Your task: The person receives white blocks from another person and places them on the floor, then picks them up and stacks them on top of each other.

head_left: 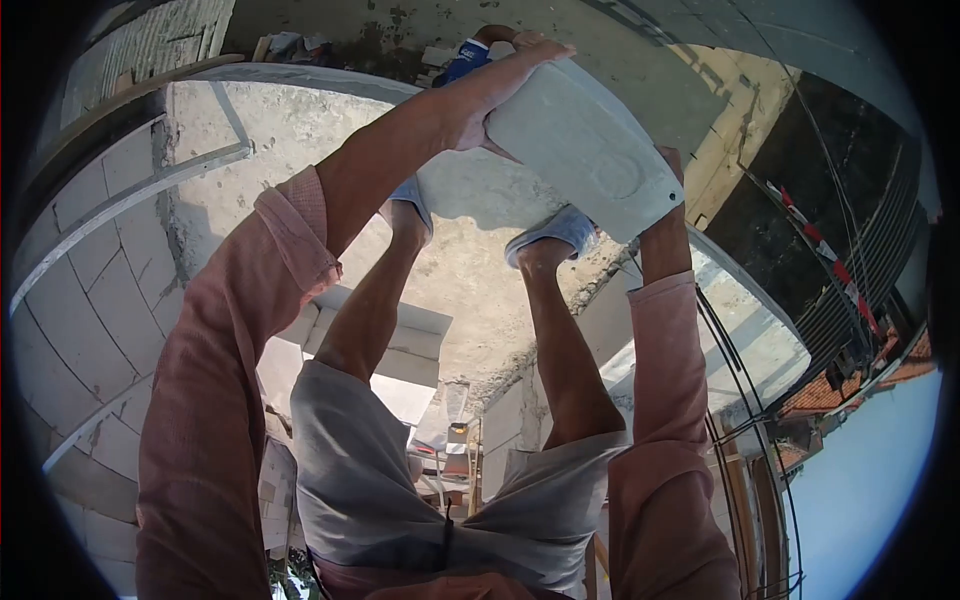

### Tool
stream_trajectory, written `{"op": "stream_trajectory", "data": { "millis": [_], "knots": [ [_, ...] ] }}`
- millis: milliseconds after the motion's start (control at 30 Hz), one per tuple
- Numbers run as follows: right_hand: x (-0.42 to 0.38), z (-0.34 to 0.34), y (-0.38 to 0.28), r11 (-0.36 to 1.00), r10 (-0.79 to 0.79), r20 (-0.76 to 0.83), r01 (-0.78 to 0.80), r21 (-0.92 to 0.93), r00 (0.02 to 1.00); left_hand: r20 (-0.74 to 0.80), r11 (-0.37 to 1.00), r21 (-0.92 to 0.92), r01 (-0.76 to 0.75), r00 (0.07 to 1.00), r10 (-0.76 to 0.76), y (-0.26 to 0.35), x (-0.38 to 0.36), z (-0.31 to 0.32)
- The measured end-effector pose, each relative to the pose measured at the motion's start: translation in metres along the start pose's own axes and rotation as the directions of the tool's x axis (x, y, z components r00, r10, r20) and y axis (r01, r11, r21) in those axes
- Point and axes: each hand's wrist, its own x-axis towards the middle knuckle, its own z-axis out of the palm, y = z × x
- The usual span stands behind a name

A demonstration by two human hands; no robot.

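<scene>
Nearest thing in view is a pair of grey shorts (360, 460), with rolled-up pink sleeves (215, 330) reaching out on the left and right. Both arms go to one big pale slab (570, 130), which is held out in front of the body, a bit right of centre. It's got a faint oval mark on its face and a small dark hole by its right end.

Left hand (485, 105) has the slab's left end pinched, thumb lying along the face and the fingers stretched over toward the far edge. Right hand (671, 158) is at the right end, mostly tucked behind the slab, so I can't tell what those fingers are doing.

Past the shorts are two legs planted apart, in blue-grey shoes (555, 238), on a rough concrete surface (480, 285). Off to the left there's a wall of pale blocks (115, 235), and black cables (712, 330) run down the right side.

Farther out on the right is a red-and-white striped strip (820, 240). At the far side another person's blue sleeve (466, 64) shows, arm reaching toward the slab's far edge; can't tell if that hand touches it.
</scene>
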Motion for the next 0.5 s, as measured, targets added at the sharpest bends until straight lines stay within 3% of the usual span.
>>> {"op": "stream_trajectory", "data": {
  "millis": [33, 67, 100, 133, 233, 267, 333, 467, 500],
  "knots": [
    [-0.05, 0.06, 0.004, 0.98, -0.107, -0.242, 0.061, -0.191, 0.964, -0.005, 0.998, -0.06, 0.027, 1.0, -0.027, 0.002, -0.034, 0.013],
    [-0.078, 0.065, 0.001, 0.991, -0.059, -0.214, 0.032, -0.13, 0.975, -0.01, 0.991, -0.12, 0.053, 0.998, -0.054, 0.004, -0.068, 0.027],
    [-0.113, 0.094, 0.001, 0.973, -0.087, -0.341, 0.007, -0.229, 0.936, -0.021, 0.982, -0.187, 0.012, 1.0, -0.016, -0.004, -0.101, 0.041],
    [-0.153, 0.123, 0.002, 0.969, -0.043, -0.36, -0.049, -0.242, 0.932, -0.044, 0.965, -0.261, -0.026, 0.999, 0.015, -0.019, -0.136, 0.058],
    [-0.256, 0.22, 0.013, 0.912, 0.006, -0.29, -0.124, -0.39, 0.957, -0.303, 0.957, -0.191, -0.22, 0.94, 0.156, -0.065, -0.252, 0.111],
    [-0.286, 0.232, 0.014, 0.864, -0.005, -0.346, -0.17, -0.473, 0.938, -0.365, 0.95, -0.154, -0.272, 0.909, 0.201, -0.079, -0.29, 0.132],
    [-0.335, 0.26, 0.021, 0.764, 0.017, -0.383, -0.259, -0.591, 0.924, -0.471, 0.868, -0.282, -0.408, 0.848, 0.245, -0.098, -0.355, 0.172],
    [-0.378, 0.286, 0.035, 0.66, 0.279, -0.257, -0.379, -0.648, 0.925, -0.558, 0.799, -0.463, -0.384, 0.826, 0.074, -0.12, -0.462, 0.215],
    [-0.383, 0.29, 0.04, 0.638, 0.326, -0.243, -0.403, -0.657, 0.913, -0.603, 0.725, -0.502, -0.472, 0.792, 0.098, -0.137, -0.47, 0.228]
  ]
}}
